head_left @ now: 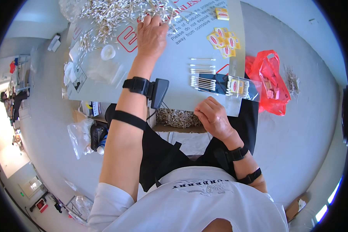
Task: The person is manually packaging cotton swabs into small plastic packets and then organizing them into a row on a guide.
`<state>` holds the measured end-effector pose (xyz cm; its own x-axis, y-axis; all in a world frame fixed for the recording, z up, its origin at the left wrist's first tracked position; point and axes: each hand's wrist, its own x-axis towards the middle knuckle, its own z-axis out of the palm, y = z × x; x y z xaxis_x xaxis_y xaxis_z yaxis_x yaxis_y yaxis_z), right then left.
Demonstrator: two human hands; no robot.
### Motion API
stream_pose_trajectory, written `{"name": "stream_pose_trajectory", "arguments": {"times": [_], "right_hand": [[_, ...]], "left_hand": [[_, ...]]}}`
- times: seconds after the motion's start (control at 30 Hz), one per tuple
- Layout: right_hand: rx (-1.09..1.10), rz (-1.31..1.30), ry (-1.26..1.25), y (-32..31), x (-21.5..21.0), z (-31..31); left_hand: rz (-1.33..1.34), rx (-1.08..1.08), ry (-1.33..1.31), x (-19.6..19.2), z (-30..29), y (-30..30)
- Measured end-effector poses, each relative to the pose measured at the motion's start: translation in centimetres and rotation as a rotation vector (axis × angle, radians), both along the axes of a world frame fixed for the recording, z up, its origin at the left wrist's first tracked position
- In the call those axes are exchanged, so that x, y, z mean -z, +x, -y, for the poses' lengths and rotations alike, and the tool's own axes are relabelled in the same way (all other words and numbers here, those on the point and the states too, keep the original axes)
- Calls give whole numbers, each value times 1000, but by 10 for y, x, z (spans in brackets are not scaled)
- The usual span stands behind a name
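My left hand (pixel 152 38) reaches to the near edge of a big heap of cotton swabs (pixel 108 17) on the table's far side. Its fingers are bent down at the heap, and their tips are hidden. Curled at the near table edge is my right hand (pixel 214 118); whatever its fingers hold, if anything, is out of sight. Just beyond it lies a stack of aligned cotton swabs (pixel 203 83), with single swabs spaced out behind. Beside the stack, a clear bag (pixel 252 89) holds swabs and a yellow card, partly over a dark strip (pixel 221 83).
Yellow cards (pixel 224 40) lie in a loose group at the far right, near a small yellow stack (pixel 222 14). A white round lid (pixel 108 52) and clear bags (pixel 104 71) sit at left. A red plastic bag (pixel 268 83) hangs right. Below the table stands a swab-filled box (pixel 178 118).
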<state>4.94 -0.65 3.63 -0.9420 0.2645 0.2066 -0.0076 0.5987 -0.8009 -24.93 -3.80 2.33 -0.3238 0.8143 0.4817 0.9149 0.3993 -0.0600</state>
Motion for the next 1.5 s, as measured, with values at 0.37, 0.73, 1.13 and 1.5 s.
{"name": "stream_pose_trajectory", "arguments": {"times": [0.37,0.73,1.13,1.5], "right_hand": [[199,119,-172,-5,6,4],[496,130,-695,3,10,-2],[643,-425,-644,-33,37,-36],[720,-368,-508,-56,38,-28]], "left_hand": [[548,224,-65,7,-37,72],[678,258,36,5,2,113],[1136,159,435,19,36,157],[1552,138,965,25,8,167]]}}
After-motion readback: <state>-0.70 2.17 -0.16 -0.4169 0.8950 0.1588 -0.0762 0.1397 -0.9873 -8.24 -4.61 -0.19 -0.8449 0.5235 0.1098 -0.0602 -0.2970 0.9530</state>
